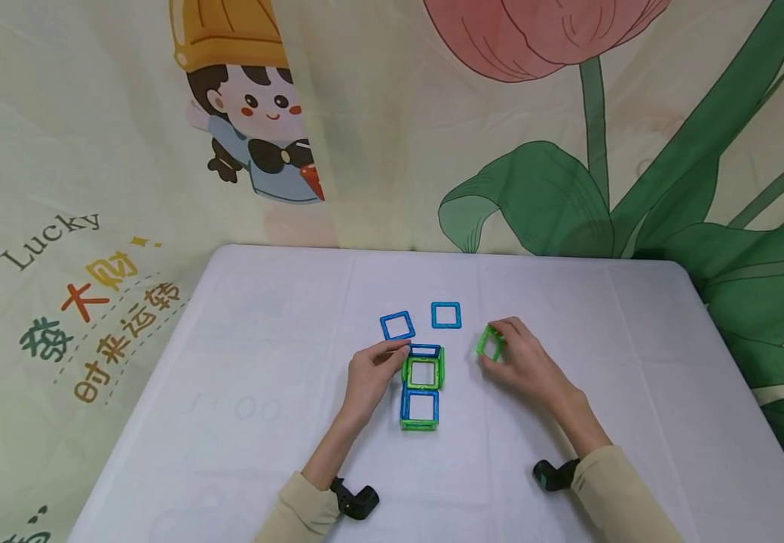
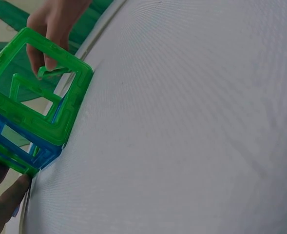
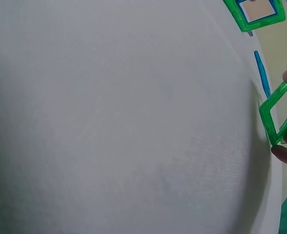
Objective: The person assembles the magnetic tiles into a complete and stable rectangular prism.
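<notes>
The green and blue block row (image 1: 422, 389) sits between the two hands, its long side pointing away from the person. The left hand (image 1: 370, 378) is nearer and pinches its far end. The right hand (image 1: 526, 362) holds a green piece (image 1: 482, 340), apart from the row's right side. Two blue squares (image 1: 445, 305) lie past the left fingertips on the white bench (image 1: 263, 362).

The head view is looking down from high up; wrist views are peeking closely across the bench (image 1: 263, 339), sharing green squares (image 2: 28, 117).
</notes>
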`<state>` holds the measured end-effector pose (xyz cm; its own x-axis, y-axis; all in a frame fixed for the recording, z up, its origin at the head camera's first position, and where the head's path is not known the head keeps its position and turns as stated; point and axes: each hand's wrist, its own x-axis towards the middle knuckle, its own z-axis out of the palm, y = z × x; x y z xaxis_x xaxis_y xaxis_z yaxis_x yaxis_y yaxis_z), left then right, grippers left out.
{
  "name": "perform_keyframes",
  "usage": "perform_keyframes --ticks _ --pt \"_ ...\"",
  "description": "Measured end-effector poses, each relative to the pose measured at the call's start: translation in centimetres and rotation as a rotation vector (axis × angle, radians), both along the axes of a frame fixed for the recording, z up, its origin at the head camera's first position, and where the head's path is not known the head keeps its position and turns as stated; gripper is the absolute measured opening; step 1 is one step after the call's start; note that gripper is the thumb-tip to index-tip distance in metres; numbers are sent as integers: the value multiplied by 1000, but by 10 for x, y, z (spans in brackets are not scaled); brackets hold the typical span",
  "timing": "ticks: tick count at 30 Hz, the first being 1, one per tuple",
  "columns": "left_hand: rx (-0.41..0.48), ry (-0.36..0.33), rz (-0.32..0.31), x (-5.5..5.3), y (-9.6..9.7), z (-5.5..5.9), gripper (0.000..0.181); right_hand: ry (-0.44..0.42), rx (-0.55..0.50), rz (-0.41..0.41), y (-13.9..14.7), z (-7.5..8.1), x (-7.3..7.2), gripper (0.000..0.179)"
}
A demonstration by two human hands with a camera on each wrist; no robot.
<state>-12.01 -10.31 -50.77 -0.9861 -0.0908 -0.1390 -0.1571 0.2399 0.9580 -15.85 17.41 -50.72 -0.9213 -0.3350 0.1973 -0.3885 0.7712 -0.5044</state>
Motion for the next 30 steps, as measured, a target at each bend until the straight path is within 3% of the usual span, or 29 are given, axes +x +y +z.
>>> perform_keyframes --ticks 13,30 --pt "13 13 -5 0 -1 -2 28 49 -122 140 2 0 7 58" --pt "13 9 -8 0 -2 -2 30 -22 -196 240 -7 -4 34 60"
